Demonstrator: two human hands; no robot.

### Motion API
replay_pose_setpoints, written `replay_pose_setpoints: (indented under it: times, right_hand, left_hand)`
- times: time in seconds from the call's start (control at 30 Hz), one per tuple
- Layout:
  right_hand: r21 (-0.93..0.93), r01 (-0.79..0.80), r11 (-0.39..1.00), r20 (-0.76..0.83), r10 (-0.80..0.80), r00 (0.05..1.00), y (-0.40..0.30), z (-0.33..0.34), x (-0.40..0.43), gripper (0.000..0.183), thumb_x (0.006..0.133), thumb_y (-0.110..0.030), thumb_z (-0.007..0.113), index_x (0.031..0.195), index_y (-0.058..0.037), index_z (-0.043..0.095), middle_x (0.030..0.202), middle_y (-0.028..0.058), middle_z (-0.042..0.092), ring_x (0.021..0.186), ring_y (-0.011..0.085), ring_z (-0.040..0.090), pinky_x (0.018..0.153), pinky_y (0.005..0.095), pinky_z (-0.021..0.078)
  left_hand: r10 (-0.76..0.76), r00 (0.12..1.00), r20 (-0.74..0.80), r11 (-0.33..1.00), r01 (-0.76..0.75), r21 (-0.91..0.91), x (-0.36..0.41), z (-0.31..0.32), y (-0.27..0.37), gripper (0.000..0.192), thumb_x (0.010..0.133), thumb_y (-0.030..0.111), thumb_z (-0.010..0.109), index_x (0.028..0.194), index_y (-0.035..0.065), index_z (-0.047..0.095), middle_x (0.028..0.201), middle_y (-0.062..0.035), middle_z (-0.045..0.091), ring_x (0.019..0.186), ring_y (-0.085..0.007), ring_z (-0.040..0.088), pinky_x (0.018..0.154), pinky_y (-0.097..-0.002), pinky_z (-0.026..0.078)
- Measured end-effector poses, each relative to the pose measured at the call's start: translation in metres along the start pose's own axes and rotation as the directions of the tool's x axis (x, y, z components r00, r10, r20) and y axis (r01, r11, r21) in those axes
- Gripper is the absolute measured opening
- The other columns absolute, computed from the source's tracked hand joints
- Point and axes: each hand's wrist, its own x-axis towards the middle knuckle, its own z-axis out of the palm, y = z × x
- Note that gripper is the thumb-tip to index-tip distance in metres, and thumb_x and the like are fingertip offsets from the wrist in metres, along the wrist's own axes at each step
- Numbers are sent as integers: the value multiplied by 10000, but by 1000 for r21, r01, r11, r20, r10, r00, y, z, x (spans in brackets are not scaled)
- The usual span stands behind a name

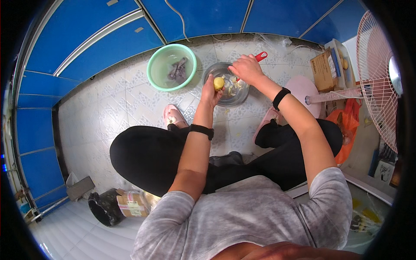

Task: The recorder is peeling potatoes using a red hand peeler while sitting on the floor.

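Over a round clear bowl (pixel 227 103) on the tiled floor, my left hand (pixel 211 91) holds a round, pale yellow peeled item (pixel 219 83), perhaps a potato. My right hand (pixel 246 69) is closed around a tool, partly hidden by the fingers; its red handle (pixel 261 56) sticks out beyond them, and its working end cannot be made out. Pale peelings (pixel 234 87) lie in the bowl beneath both hands. To the left stands a mint-green basin (pixel 150 72) of water with a greyish, wet item (pixel 178 72) in it.
Blue cabinets (pixel 208 16) line the far side. A pink standing fan (pixel 377 81), a cardboard box (pixel 322 71) and an orange plastic bag (pixel 349 130) are at the right. Behind my left knee are a black bin (pixel 105 208) and a taped carton (pixel 132 204).
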Motion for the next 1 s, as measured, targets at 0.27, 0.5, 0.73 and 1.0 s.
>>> replay_pose_setpoints:
  times: [0.27, 0.5, 0.73, 1.0]
  right_hand:
    - [11, 85, 996, 4, -85, 996, -17, 1, 2, 282, 883, -376, 556, 749, -153, 665, 730, -12, 627, 832, 204, 581, 777, 381, 400]
    - [216, 163, 963, -51, -155, 987, -35, -15, 8, 307, 890, -379, 565, 724, -137, 657, 709, 6, 623, 810, 212, 573, 773, 371, 400]
    - [49, -6, 999, -20, 7, 1000, -1, -7, 1, 312, 892, -376, 564, 696, -141, 624, 692, -5, 604, 805, 195, 573, 753, 379, 402]
    - [131, 106, 986, -41, -101, 994, -19, -2, 1, 324, 885, -367, 568, 672, -136, 648, 710, 9, 627, 818, 208, 572, 753, 382, 395]
  left_hand:
    - [-38, 998, 58, 999, 40, -33, 4, -8, -1, 477, 988, 487, 363, 971, 45, 541, 766, -83, 577, 593, -171, 571, 425, -231, 444]
    - [-22, 1000, -1, 999, 22, -41, 1, -4, 2, 507, 977, 510, 364, 958, 42, 559, 731, -77, 567, 554, -164, 555, 444, -225, 459]
    - [-40, 998, 53, 997, 43, -58, -2, 2, 4, 510, 972, 526, 370, 938, 52, 557, 744, -69, 565, 566, -149, 548, 460, -243, 456]
    - [-39, 998, 48, 999, 41, -33, 0, -1, 5, 474, 969, 498, 379, 917, 58, 548, 741, -81, 562, 558, -133, 509, 419, -237, 386]
